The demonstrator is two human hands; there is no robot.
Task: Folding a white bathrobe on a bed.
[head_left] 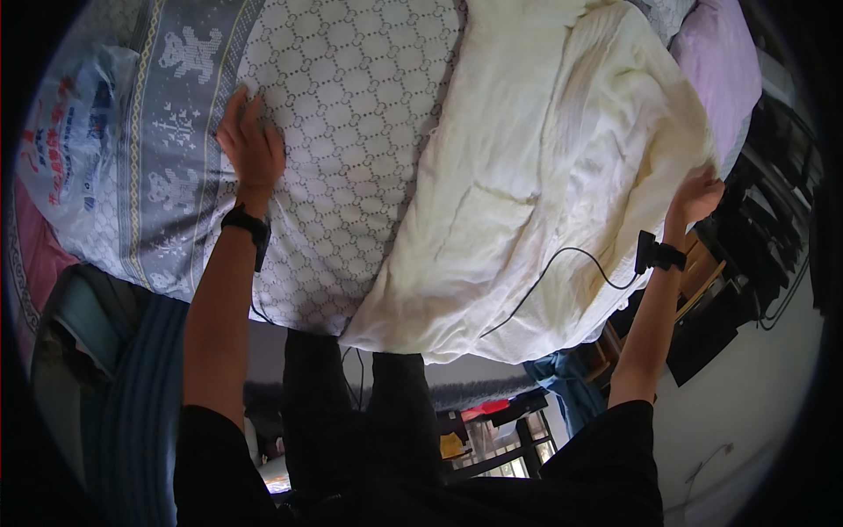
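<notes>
Okay, cream blanket (492, 220) gripped by right hand (696, 197).
Curled around its edge, blanket spreading to that hand's left; left hand (252, 147) loosely spread, resting on patterned cover (351, 167); lilac fabric (722, 66) just beyond right hand.

Soft, muted light leaves the cream quilt (479, 237) brightest, with gentle grey shadows in its folds, while the black trousers (318, 382) sink into near-featureless dark. Small panes of a window (512, 469) glare white at the lower right. Black vignetting rings the fisheye view, and straight edges bow toward the rim.
</notes>
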